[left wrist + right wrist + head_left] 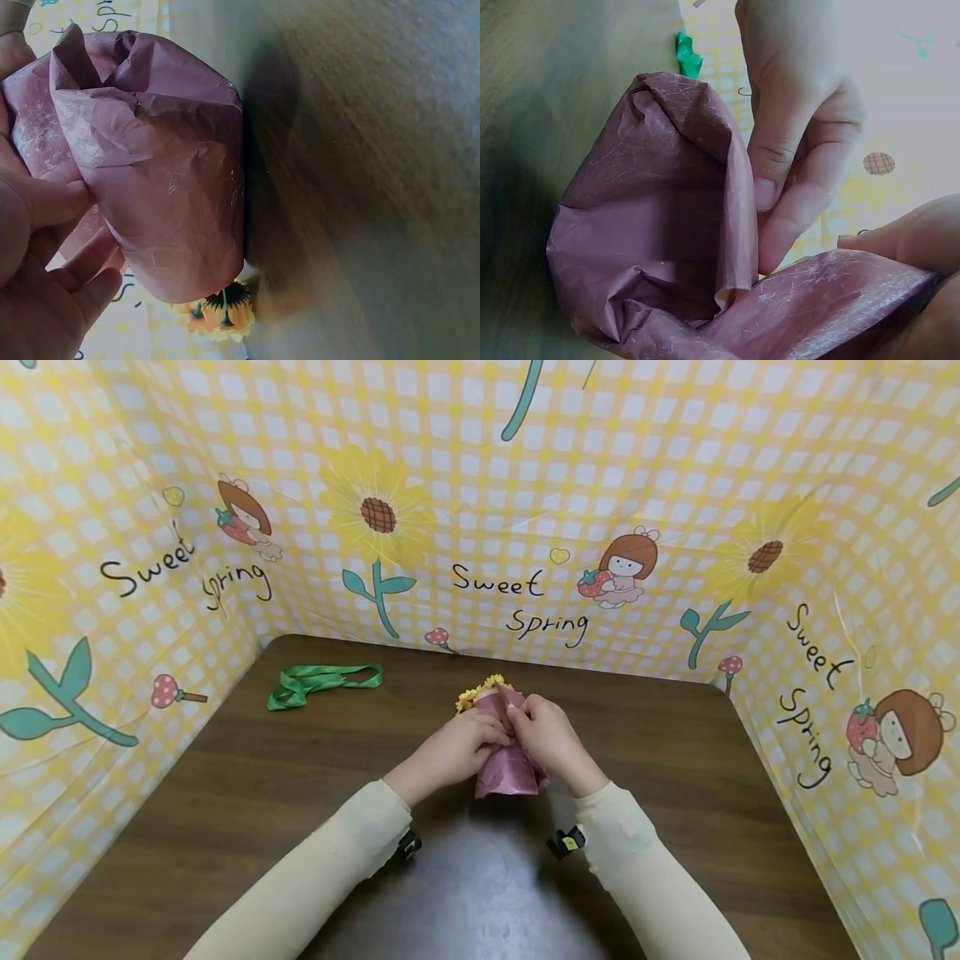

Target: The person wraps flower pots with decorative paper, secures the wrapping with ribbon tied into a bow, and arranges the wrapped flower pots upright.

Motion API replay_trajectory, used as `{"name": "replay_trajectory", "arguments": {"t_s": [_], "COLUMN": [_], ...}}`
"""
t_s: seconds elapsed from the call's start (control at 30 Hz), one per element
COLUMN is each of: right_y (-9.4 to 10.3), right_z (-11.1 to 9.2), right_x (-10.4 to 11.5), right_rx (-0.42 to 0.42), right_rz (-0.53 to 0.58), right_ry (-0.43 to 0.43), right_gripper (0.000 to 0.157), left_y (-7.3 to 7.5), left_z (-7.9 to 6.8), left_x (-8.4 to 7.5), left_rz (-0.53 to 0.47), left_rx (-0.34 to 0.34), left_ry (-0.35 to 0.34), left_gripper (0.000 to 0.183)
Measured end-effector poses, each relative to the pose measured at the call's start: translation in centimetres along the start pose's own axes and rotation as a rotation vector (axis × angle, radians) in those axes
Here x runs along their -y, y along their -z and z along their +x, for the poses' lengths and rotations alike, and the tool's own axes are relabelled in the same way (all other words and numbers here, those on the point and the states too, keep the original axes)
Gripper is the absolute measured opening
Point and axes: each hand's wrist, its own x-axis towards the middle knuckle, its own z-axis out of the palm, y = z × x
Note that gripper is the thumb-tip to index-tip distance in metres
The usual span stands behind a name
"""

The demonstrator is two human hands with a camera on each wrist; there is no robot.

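Note:
A dusky-pink sheet of wrapping paper (510,775), creased and rolled into a wide tube, lies around a bunch of small yellow flowers (472,695). The blooms poke out at its far end; their stems are hidden inside. My left hand (472,739) holds the paper at the left, its thumb and fingers (769,191) at the folded edge. On the other side my right hand (551,735) pinches a loose flap of the same sheet, pulled away from the tube in the right wrist view. The tube's near end gapes, with crumpled folds at its rim.
A loosely folded green ribbon (322,685) lies at the back left of the dark wooden table (300,793). Yellow checked cloth (480,510) with printed flowers and figures hangs as walls behind and on both sides. Dark camera mounts (566,842) sit at both wrists.

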Motion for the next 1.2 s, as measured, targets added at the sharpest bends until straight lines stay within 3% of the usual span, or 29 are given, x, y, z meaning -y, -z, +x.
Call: {"name": "replay_trajectory", "arguments": {"t_s": [0.3,0.47,0.57,0.7,0.93,1.07,1.2], "right_y": [-0.5,-0.7,-0.9,-0.9,-0.3,0.0,0.1], "right_z": [0.1,0.2,0.2,0.1,-0.3,-0.7,-1.1], "right_x": [0.9,1.6,1.9,2.1,1.9,1.1,0.2], "right_rx": [0.015,0.024,0.031,0.054,0.104,0.147,0.194], "right_rz": [-0.076,-0.150,-0.179,-0.197,-0.047,0.091,0.237], "right_ry": [0.014,0.047,0.070,0.083,-0.003,-0.073,-0.047], "right_gripper": [0.030,0.028,0.027,0.035,0.051,0.061,0.069], "left_y": [0.0,0.0,0.1,0.2,0.9,0.8,0.5], "left_z": [-0.2,-0.1,-0.1,-0.2,-0.2,-0.4,-0.4], "left_x": [0.2,0.8,1.1,1.3,1.2,1.5,1.8], "left_rz": [-0.016,-0.083,-0.113,-0.111,-0.118,-0.177,-0.255], "left_rx": [-0.073,-0.098,-0.092,-0.052,-0.010,-0.014,-0.066], "left_ry": [0.011,0.101,0.141,0.130,0.105,0.151,0.217], "left_gripper": [0.016,0.011,0.011,0.011,0.012,0.012,0.012]}}
